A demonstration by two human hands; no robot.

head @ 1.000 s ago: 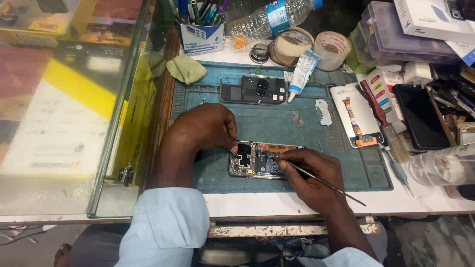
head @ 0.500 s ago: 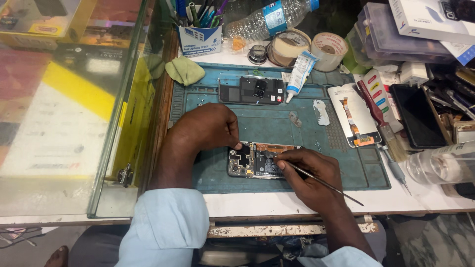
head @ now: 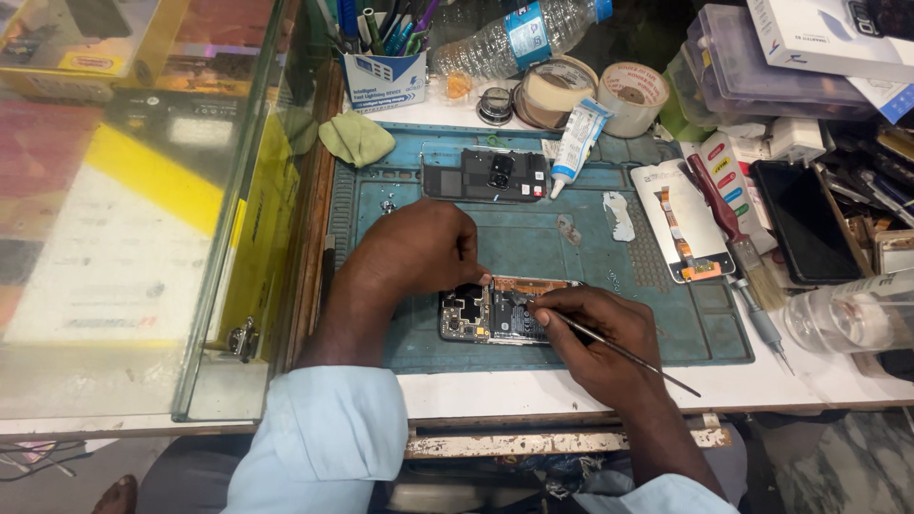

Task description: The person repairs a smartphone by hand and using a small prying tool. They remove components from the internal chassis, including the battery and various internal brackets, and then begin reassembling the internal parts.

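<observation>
1. Opened phone (head: 495, 312) lies on the teal mat (head: 705, 324), near its front edge.
2. Left hand (head: 419, 249) pins its top edge, fingers pressed together.
3. Right hand (head: 600, 338) has its fingers clamped on a thin tool (head: 619, 352), tip on the board.
4. Behind it: a dark back cover (head: 486, 174), a glue tube (head: 578, 141).

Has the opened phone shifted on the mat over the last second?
No. The opened phone sits at the same spot relative to the mat's front edge.

Phone repair shop counter. Teal repair mat (head: 666, 324) carries an opened phone (head: 495, 309); beyond the mat, tape rolls (head: 590, 93) and a pen holder (head: 384, 78); left of it, a glass display case (head: 143, 209).
</observation>
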